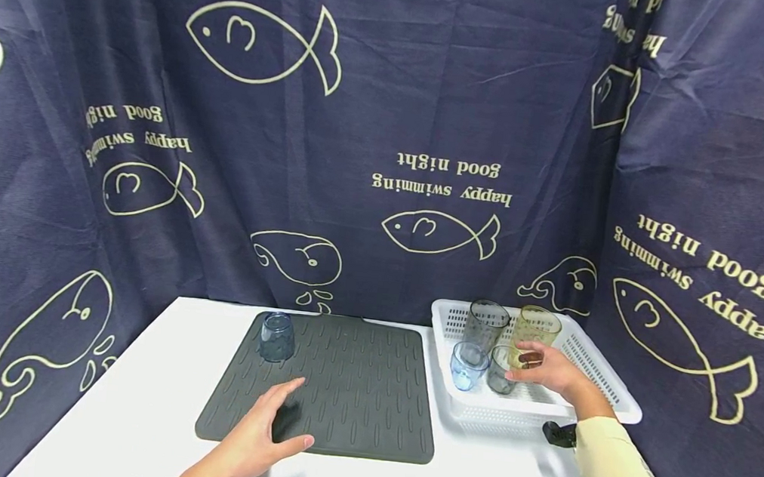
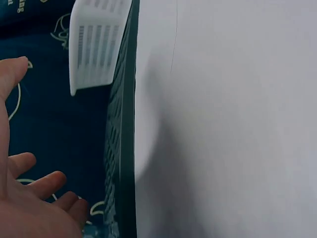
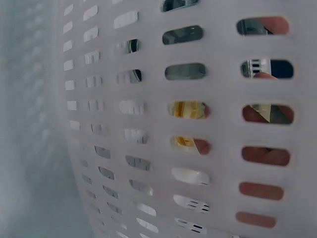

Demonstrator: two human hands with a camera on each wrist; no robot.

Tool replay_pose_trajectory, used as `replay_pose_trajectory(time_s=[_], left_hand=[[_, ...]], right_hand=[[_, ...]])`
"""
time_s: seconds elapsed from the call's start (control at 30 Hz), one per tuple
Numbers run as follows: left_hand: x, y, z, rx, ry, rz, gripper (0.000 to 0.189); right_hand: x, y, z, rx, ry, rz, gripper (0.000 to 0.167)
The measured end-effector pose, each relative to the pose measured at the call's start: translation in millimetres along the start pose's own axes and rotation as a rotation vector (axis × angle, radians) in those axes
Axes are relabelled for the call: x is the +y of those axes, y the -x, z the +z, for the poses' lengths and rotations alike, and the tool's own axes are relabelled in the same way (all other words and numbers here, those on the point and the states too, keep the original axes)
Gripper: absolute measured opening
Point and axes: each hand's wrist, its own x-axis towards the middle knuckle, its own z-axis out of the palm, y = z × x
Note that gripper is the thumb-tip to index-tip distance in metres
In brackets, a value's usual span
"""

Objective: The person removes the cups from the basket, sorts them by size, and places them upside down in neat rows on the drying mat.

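My right hand (image 1: 548, 370) reaches into a white perforated basket (image 1: 614, 395) and holds a small grey glass (image 1: 499, 376), thumb in front and fingers on its far right side. A small light-blue glass (image 1: 468, 367) stands just left of it. Behind are a taller grey glass (image 1: 486, 325) and a yellowish glass (image 1: 538, 326). In the right wrist view, the basket wall (image 3: 223, 129) mostly hides the fingers. My left hand (image 1: 258, 436) hovers at the front of the dark drying mat (image 1: 362, 388), fingers spread, holding nothing. A dark-blue glass (image 1: 277, 338) stands on the mat's back-left part.
The white table (image 1: 157, 393) carries the mat and, at its right, the basket. A navy curtain (image 1: 365, 116) with fish and whale drawings hangs behind and on both sides. A small black device (image 1: 559, 434) sits beneath the right wrist.
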Motion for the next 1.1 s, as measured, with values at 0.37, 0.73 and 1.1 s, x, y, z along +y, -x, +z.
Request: replay_pose_trajectory(time_s=[0.37,0.73,1.1], left_hand=[[6.8,1.9,15.2,-0.022,0.082,0.081,0.081],[10.5,-2.5,23.4,-0.082,0.223,0.158,0.075],[14.6,-8.9,29.2,-0.102,0.255,0.148,0.076]], right_hand=[[8.4,-6.7,4.0,-0.022,-0.061,-0.001,0.087],[7.4,-10.4,9.3,-0.031,-0.117,0.011,0.088],[8.0,-10.9,11.9,0.003,-0.080,0.004,0.083]])
